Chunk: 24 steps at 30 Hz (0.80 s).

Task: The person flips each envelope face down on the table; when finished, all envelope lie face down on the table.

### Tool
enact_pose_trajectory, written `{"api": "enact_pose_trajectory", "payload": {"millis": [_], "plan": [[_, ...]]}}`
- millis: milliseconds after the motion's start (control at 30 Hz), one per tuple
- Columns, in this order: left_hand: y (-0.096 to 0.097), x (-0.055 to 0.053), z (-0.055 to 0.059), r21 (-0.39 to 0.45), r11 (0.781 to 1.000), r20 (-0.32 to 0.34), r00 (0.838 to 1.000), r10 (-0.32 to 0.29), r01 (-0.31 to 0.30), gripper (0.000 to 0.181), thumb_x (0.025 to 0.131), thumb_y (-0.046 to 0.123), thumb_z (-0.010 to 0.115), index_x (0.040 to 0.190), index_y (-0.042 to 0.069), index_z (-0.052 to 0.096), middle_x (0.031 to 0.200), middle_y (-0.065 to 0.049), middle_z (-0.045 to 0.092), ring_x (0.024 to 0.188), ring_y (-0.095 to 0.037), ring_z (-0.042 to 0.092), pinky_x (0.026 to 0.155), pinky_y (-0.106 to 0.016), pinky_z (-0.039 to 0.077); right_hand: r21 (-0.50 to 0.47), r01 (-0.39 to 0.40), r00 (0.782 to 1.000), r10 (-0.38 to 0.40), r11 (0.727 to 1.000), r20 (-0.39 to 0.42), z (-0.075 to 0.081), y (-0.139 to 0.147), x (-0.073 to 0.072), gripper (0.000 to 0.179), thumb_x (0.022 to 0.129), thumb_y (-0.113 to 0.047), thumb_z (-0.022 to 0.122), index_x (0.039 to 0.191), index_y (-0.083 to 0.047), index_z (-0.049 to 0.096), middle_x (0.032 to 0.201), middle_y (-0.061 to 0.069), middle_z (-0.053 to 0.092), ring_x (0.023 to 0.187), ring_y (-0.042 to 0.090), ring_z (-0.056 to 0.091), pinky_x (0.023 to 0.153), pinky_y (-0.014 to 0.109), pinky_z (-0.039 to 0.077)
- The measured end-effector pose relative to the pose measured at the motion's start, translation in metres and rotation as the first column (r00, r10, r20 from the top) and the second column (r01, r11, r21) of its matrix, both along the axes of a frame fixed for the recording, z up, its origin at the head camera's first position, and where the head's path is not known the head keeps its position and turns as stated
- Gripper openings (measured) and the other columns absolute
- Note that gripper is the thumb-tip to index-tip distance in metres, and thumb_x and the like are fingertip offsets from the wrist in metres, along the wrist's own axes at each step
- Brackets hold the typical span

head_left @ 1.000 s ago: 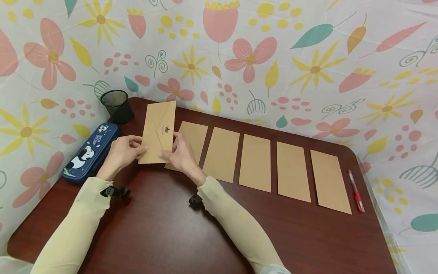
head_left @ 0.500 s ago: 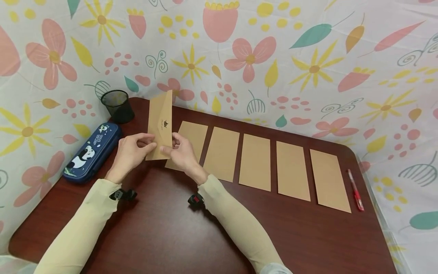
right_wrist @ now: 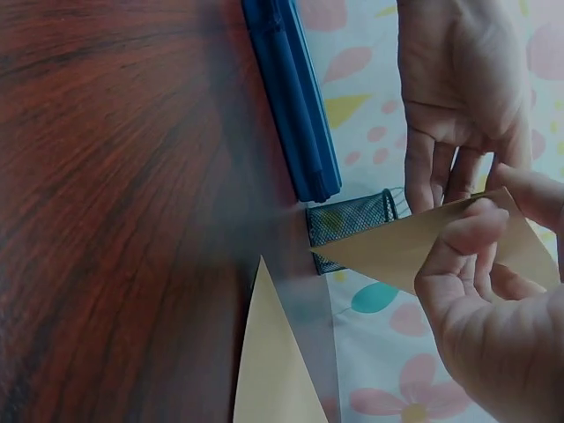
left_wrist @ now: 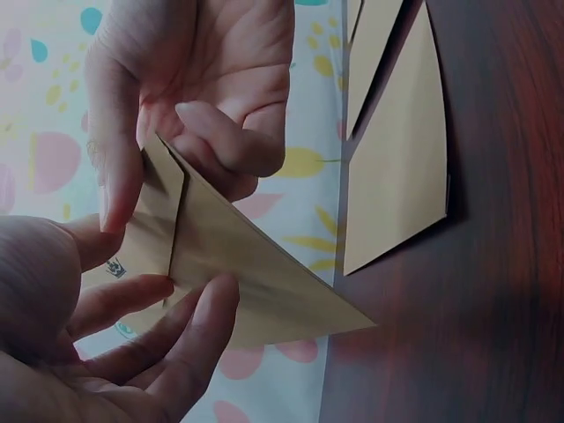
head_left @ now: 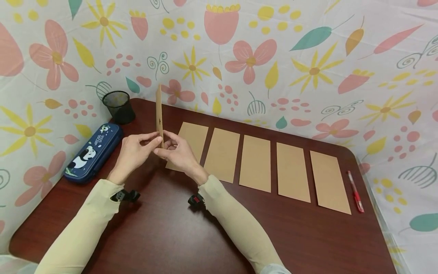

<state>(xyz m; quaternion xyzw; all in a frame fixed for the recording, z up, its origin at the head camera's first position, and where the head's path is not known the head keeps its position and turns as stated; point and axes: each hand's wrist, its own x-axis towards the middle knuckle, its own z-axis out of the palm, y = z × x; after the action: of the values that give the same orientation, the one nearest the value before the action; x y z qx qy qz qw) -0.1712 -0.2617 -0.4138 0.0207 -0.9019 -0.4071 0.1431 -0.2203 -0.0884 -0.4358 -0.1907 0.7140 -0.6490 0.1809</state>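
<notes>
A brown kraft paper envelope [head_left: 159, 110] stands upright, edge-on in the head view, over the far left part of the table. My left hand [head_left: 137, 150] pinches its lower part from the left. From the right, my right hand [head_left: 179, 152] grips the same lower end, thumb in front. The left wrist view shows the flap side of the envelope [left_wrist: 256, 273], with left fingertips lying against it and a small printed crown beside them. Several more envelopes [head_left: 254, 163] lie flat in a row to the right, the leftmost partly hidden by my right hand.
A blue panda pencil case [head_left: 92, 152] lies at the table's left side, with a black mesh pen cup [head_left: 119, 108] behind it. Near the right edge is a red pen [head_left: 356, 192]. A flowered cloth [head_left: 219, 57] rises behind the dark wooden table [head_left: 191, 236].
The envelope has turned from showing its flap and crown to standing edge-on, and its top has risen. My left hand has shifted right, closer to my right hand.
</notes>
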Motion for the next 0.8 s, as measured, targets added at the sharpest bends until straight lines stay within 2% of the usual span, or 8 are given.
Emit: {"api": "enact_pose_trajectory", "payload": {"millis": [300,400,467,533,600,700,767,800], "plan": [[0.0,0.005,0.003,0.139,0.99,0.007,1.0,-0.021,0.02,0.049,0.096,0.033,0.086,0.137,0.008,0.076,0.123,-0.02,0.081,0.108,-0.034,0.081,0.069,-0.005,0.052,0.001,-0.127,0.991,0.127,0.992,-0.039,0.003,0.003,-0.001,0.079,0.094,-0.006,0.081,0.165,-0.014,0.048,0.097,-0.002,0.062,0.079,0.009,0.062,0.07,0.022,0.054],[0.0,0.007,0.004,0.165,0.986,0.002,1.0,-0.02,0.02,0.053,0.093,0.033,0.089,0.138,0.009,0.076,0.12,-0.019,0.082,0.099,-0.013,0.082,0.07,-0.006,0.053,0.001,-0.151,0.988,0.151,0.988,-0.039,0.003,0.004,-0.002,0.078,0.096,-0.002,0.076,0.167,-0.014,0.046,0.099,-0.003,0.06,0.08,0.009,0.061,0.072,0.021,0.054],[0.0,0.008,0.005,0.178,0.984,0.0,1.0,-0.02,0.02,0.055,0.091,0.033,0.091,0.138,0.008,0.076,0.117,-0.019,0.083,0.091,0.004,0.078,0.07,-0.007,0.054,-0.004,-0.163,0.986,0.163,0.987,-0.032,0.004,0.004,-0.002,0.077,0.096,0.001,0.072,0.167,-0.013,0.045,0.101,-0.003,0.06,0.082,0.008,0.062,0.073,0.02,0.054],[0.0,0.008,0.005,0.187,0.982,-0.001,1.0,-0.016,0.016,0.055,0.09,0.031,0.092,0.137,0.007,0.076,0.117,-0.02,0.083,0.087,0.014,0.072,0.07,-0.007,0.054,-0.008,-0.17,0.985,0.169,0.985,-0.024,0.004,0.004,-0.002,0.075,0.097,0.003,0.068,0.167,-0.013,0.045,0.103,-0.002,0.061,0.084,0.008,0.062,0.073,0.02,0.054],[0.0,0.009,0.006,0.186,0.982,0.001,1.0,-0.01,0.01,0.054,0.091,0.027,0.09,0.138,0.006,0.075,0.117,-0.021,0.082,0.089,0.009,0.075,0.069,-0.006,0.053,-0.002,-0.171,0.985,0.171,0.985,-0.03,0.004,0.003,-0.002,0.073,0.098,0.004,0.066,0.166,-0.012,0.046,0.105,0.0,0.061,0.085,0.007,0.061,0.073,0.02,0.053],[-0.001,0.009,0.005,0.173,0.985,0.003,1.0,0.013,-0.014,0.049,0.092,0.021,0.086,0.136,0.003,0.075,0.118,-0.023,0.081,0.1,-0.018,0.083,0.069,-0.005,0.052,0.028,-0.158,0.985,0.16,0.987,-0.062,0.004,0.002,-0.003,0.068,0.1,0.001,0.066,0.165,-0.012,0.049,0.105,0.002,0.061,0.085,0.008,0.059,0.073,0.019,0.053],[-0.001,0.01,0.006,0.17,0.985,0.012,0.999,0.03,-0.031,0.047,0.093,0.018,0.082,0.136,0.0,0.075,0.118,-0.025,0.081,0.107,-0.035,0.081,0.069,-0.004,0.051,0.06,-0.142,0.984,0.148,0.988,-0.095,0.002,0.001,-0.004,0.065,0.102,-0.003,0.068,0.163,-0.013,0.051,0.107,0.003,0.062,0.087,0.008,0.058,0.076,0.018,0.051],[-0.001,0.01,0.006,0.179,0.983,0.02,0.999,0.036,-0.039,0.046,0.093,0.016,0.082,0.136,-0.001,0.074,0.118,-0.026,0.08,0.108,-0.04,0.08,0.068,-0.005,0.051,0.078,-0.131,0.984,0.139,0.988,-0.11,0.002,0.0,-0.004,0.064,0.102,-0.005,0.07,0.163,-0.013,0.052,0.108,0.004,0.062,0.089,0.009,0.058,0.078,0.018,0.051]]}}
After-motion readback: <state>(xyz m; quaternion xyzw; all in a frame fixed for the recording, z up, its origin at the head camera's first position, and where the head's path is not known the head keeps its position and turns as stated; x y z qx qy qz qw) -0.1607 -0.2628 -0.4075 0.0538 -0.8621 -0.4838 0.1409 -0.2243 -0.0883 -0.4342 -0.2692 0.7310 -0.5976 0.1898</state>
